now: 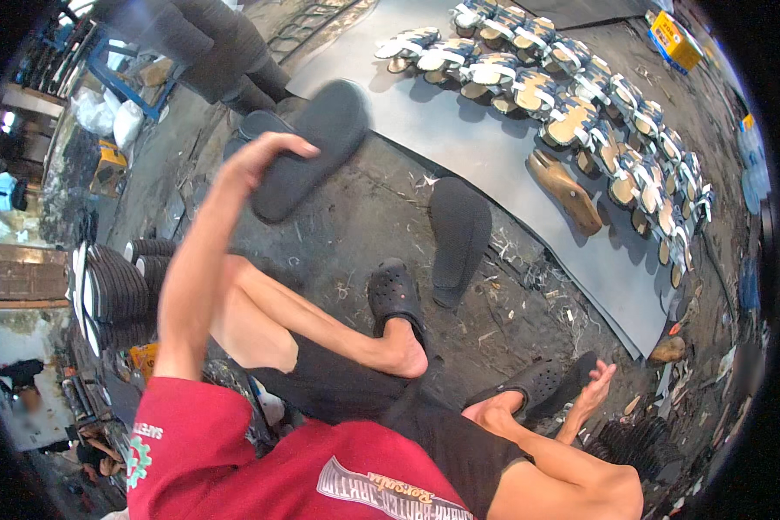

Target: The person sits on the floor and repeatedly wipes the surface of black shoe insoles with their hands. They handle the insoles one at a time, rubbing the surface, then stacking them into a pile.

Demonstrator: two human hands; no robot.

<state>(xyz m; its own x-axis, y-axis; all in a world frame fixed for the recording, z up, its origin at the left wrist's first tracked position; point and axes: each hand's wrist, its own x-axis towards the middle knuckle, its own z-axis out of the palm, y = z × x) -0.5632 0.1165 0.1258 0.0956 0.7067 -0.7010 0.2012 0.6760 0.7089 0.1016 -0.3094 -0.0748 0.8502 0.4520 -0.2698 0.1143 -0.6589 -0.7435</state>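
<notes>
My left hand (264, 160) is raised over the ground, fingers closed on a black foam shoe sole (325, 130) that is slightly blurred. Another dark sole-like edge shows behind that hand. Low on the right, my right hand (591, 390) has its fingers apart beside a dark sole (572, 377); part of the hand is hidden, and I cannot tell whether it touches that sole. A textured black sole (459, 234) lies on the ground between my feet and a grey sheet (407, 104). On the sheet rests a brown wooden shoe last (565, 192).
Many sandals (572, 117) stand in rows on the sheet. Stacked soles (117, 290) are at the left, with a dark stack (641, 446) at lower right. My feet wear black clogs (394, 290). A yellow box (674, 43) is far right; a blue stool (117, 78) is far left.
</notes>
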